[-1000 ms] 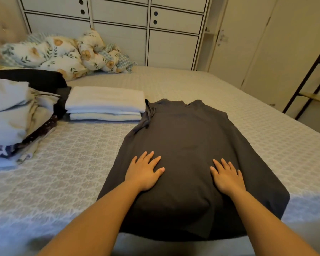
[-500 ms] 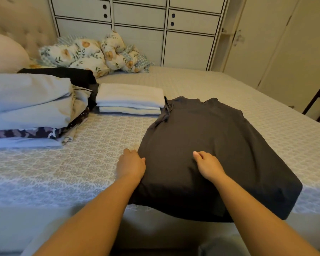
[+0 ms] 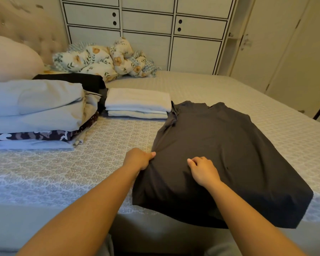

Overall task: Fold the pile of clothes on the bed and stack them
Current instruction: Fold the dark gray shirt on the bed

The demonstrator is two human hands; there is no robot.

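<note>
Hands gripping a dark grey garment at the near edge of the bed

Dark grey garment (image 3: 220, 154) lies spread flat on the bed (image 3: 81, 172), at the near right, its neck end pointing far and its hem hanging slightly over the near edge. The left hand (image 3: 139, 158) pinches the garment's left edge, thumb on top and fingers curled under the cloth, which puckers there. The right hand (image 3: 203, 169) rests on the middle of the garment with its fingers curled in and bunching the fabric; a firm grip looks likely, though the fingertips are hidden under the hand.

Just beyond the garment's far left corner, touching it, sits a small stack of folded white clothes (image 3: 138, 103). Further left stands a taller stack of folded light grey pieces (image 3: 35, 108) with a camouflage-patterned layer (image 3: 31, 136) near its bottom. A black folded item (image 3: 72, 79) lies behind these stacks. At the far side a floral bundle of bedding (image 3: 103, 60) sits against the white cupboard wall (image 3: 146, 24), and a pale pillow (image 3: 9, 58) leans on the tufted headboard (image 3: 26, 24) at the far left.
</note>
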